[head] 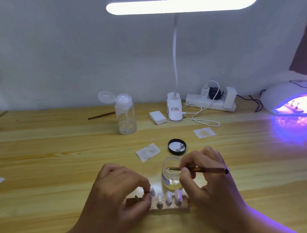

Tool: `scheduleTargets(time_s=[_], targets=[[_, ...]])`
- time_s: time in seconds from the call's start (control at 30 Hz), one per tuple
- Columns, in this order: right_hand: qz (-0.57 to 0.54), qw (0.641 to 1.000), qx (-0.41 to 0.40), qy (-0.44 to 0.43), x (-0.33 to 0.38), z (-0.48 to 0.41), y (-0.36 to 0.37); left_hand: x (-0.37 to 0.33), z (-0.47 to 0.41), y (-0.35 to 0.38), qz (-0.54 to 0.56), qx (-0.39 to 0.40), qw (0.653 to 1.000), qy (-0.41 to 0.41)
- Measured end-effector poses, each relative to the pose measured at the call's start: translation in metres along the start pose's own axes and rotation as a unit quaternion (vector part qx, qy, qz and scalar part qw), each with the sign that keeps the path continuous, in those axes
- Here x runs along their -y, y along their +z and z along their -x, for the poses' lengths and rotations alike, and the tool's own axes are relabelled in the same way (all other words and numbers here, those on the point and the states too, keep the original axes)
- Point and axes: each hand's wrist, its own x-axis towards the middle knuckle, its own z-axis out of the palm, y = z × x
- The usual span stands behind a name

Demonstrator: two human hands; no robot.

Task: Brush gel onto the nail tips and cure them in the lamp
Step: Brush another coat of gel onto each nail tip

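Several clear nail tips stand on small posts in a holder strip near the table's front edge. My left hand pinches the leftmost nail tip. My right hand grips a brown gel brush, its bristles dipped over the rim of a small open glass gel jar just behind the holder. The jar's black lid lies upturned behind it. The white curing lamp glows purple at the far right.
A clear pump bottle with its cap flipped open stands at mid-left, a second brush behind it. Wipe squares, a pad stack, a clip desk lamp and a power strip with cables sit farther back.
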Motion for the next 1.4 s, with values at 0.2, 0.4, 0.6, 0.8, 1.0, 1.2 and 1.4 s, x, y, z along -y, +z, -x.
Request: scheduleTargets(time_s=[0.2,0.4,0.6,0.8,1.0,1.2,1.4], targets=[[-0.03,0.998,-0.043,-0.021,0.001,0.001,-0.001,0.0,-0.003,0.001,0.049,0.0,0.998,-0.035],[-0.043,0.993,-0.084,-0.066,-0.002,0.002,-0.001,0.006,-0.002,0.0,0.196,-0.008,0.966,-0.169],[-0.104,0.984,-0.111,-0.093,-0.003,0.009,-0.005,0.005,0.0,0.001,0.232,-0.006,0.955,-0.184],[-0.115,0.983,-0.087,-0.113,0.004,0.018,-0.003,0.006,-0.001,0.002,0.264,0.007,0.943,-0.2],[-0.098,0.986,-0.059,-0.118,0.008,0.017,0.0,0.007,-0.001,0.003,0.268,0.011,0.941,-0.208],[-0.081,0.988,-0.034,-0.124,0.009,0.015,0.0,0.006,-0.003,0.003,0.272,0.009,0.939,-0.211],[-0.07,0.988,-0.031,-0.131,0.012,0.015,-0.001,0.007,-0.002,0.003,0.274,0.017,0.937,-0.218]])
